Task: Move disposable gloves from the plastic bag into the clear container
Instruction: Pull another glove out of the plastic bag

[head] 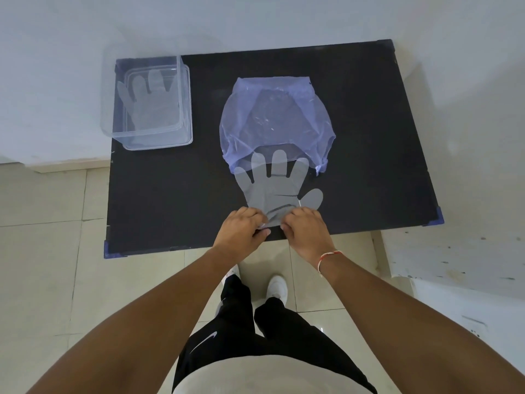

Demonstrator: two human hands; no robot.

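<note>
A thin see-through disposable glove [274,187] lies flat on the black table [170,194], fingers pointing away from me, fingertips just under the mouth of the blue plastic bag [277,120]. My left hand [243,228] and my right hand [305,227] both pinch the glove's cuff at the near edge, side by side. The clear container [150,100] stands at the table's far left corner with another glove [150,100] lying flat inside it.
The black table has blue corner guards [439,216] and stands against a white wall. A pale tiled floor [48,251] lies to the left and near me. A white paint-marked ledge [454,257] is at the right. My legs and white shoes are below the table's near edge.
</note>
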